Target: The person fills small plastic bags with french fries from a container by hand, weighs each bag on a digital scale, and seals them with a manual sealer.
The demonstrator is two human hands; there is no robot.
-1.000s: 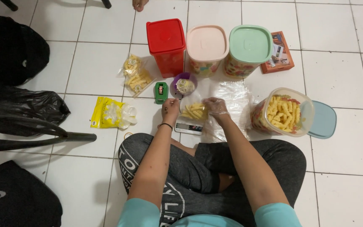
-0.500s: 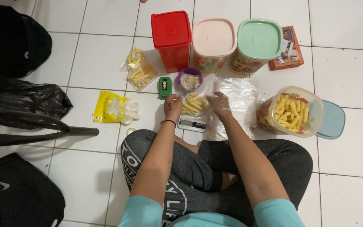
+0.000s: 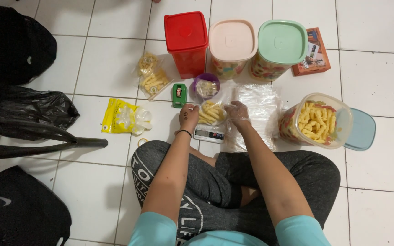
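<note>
- Left hand and gloved right hand pinch the small bag of yellow snack sticks over the small scale.
- One filled bag lies far left, done.
- The open tub at right holds plenty more.
</note>
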